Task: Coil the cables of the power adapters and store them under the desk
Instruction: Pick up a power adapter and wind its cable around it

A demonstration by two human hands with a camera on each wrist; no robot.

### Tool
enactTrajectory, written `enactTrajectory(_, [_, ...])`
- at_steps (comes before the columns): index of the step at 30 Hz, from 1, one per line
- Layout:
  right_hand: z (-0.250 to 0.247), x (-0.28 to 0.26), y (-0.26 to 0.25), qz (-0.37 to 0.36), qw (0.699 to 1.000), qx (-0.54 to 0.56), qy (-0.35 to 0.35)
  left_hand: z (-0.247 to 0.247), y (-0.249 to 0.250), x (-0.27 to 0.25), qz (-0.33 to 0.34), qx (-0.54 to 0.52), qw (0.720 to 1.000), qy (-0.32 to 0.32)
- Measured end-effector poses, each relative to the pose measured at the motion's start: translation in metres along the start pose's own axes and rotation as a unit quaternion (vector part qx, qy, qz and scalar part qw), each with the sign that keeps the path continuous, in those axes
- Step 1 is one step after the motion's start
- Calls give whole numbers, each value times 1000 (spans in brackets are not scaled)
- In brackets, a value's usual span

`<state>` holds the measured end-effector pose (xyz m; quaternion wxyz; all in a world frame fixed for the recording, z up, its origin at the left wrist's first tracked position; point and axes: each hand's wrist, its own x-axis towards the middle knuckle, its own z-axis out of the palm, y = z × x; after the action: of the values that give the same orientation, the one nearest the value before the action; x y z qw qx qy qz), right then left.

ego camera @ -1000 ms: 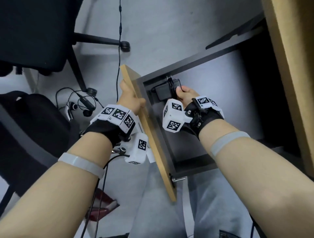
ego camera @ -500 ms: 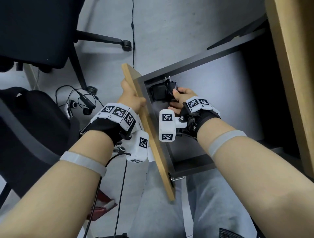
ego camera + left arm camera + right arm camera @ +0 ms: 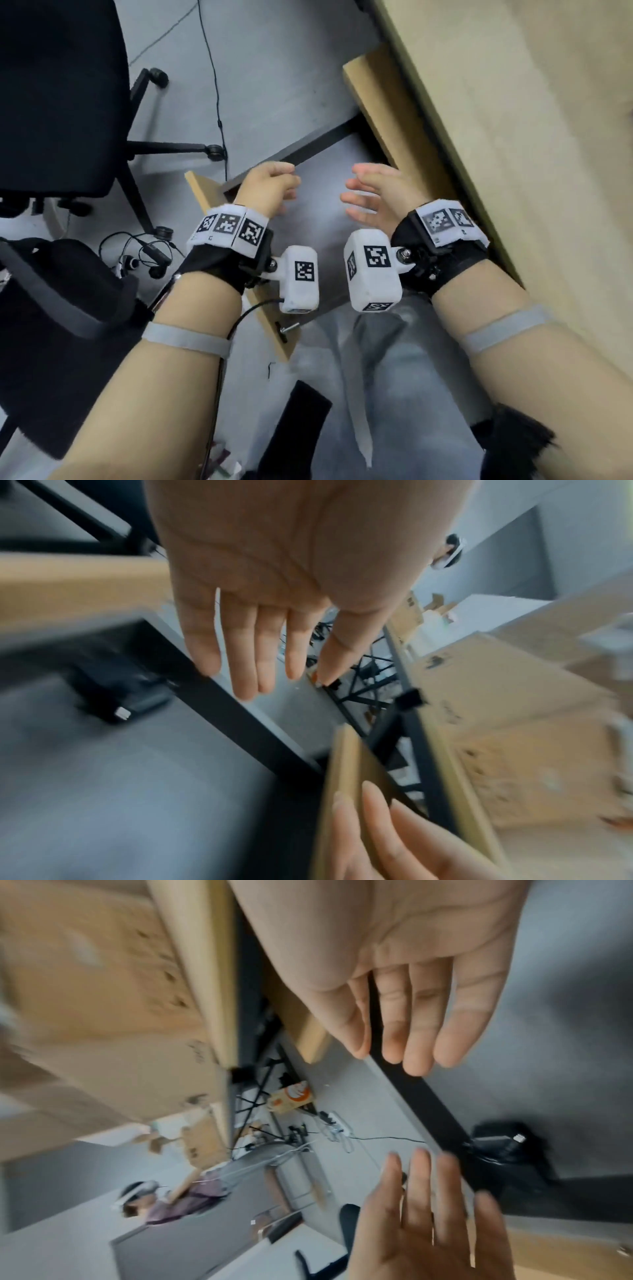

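Note:
The black power adapter (image 3: 120, 693) with its coiled cable lies in the back corner of the grey compartment (image 3: 103, 777) under the desk; it also shows in the right wrist view as the adapter (image 3: 503, 1142). In the head view my hands hide it. My left hand (image 3: 274, 186) hovers over the compartment next to its wooden front panel (image 3: 267, 308), fingers relaxed and empty. My right hand (image 3: 368, 195) hovers beside it, fingers spread, holding nothing. Neither hand touches the adapter.
The desk top (image 3: 513, 137) runs along the right. A black office chair (image 3: 58, 96), a black bag (image 3: 51, 308), earphones (image 3: 144, 257) and a thin cable (image 3: 215, 85) lie on the floor at left. Another person (image 3: 164, 1199) and cardboard boxes (image 3: 85, 988) are farther off.
My right hand has let go of the adapter and pulled back from the compartment. My left hand has released the wooden panel. Both hands now hang open, and the view has swung towards the desk.

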<state>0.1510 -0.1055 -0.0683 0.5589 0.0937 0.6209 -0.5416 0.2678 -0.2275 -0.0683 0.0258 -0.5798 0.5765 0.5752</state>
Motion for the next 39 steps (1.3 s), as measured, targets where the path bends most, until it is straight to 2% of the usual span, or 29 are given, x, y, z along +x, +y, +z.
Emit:
enactTrajectory(4, [-72, -69, -42, -85, 996, 14, 23, 78, 64, -56, 83, -1, 993, -88])
enactTrajectory(9, [-183, -138, -76, -170, 977, 16, 129, 186, 121, -121, 122, -26, 968, -220])
enactTrajectory(11, [-228, -156, -77, -201, 958, 17, 202, 231, 131, -137, 143, -3, 953, -268])
enactTrajectory(14, [-290, -171, -60, -247, 909, -54, 332, 297, 136, -152, 173, 71, 924, -333])
enactTrajectory(16, [-320, -177, -45, -255, 882, -82, 389, 332, 136, -153, 207, 148, 904, -343])
enactTrajectory(17, [-330, -179, -38, -251, 877, -92, 400, 347, 135, -151, 235, 191, 895, -328])
enactTrajectory(19, [-343, -182, -28, -240, 886, -128, 377, 370, 131, -143, 297, 289, 865, -282])
enactTrajectory(22, [-345, -178, -22, -220, 906, -174, 315, 389, 133, -141, 374, 429, 785, -246])
enactTrajectory(25, [-343, -169, -26, -201, 885, -217, 360, 396, 143, -140, 404, 519, 709, -254])
enactTrajectory(27, [-342, -165, -33, -191, 874, -233, 381, 397, 152, -139, 401, 549, 685, -261])
enactTrajectory(29, [-342, -162, -38, -168, 869, -247, 395, 396, 160, -137, 397, 543, 685, -281])
enactTrajectory(32, [-343, -158, -40, -131, 863, -271, 407, 392, 172, -138, 395, 490, 706, -325])
enactTrajectory(34, [-346, -157, -38, -115, 860, -284, 408, 391, 177, -139, 354, 441, 746, -351])
enactTrajectory(37, [-349, -158, -37, -112, 851, -304, 413, 390, 184, -145, 221, 315, 838, -387])
enactTrajectory(39, [-349, -161, -36, -112, 844, -324, 412, 386, 189, -152, 131, 225, 872, -415])
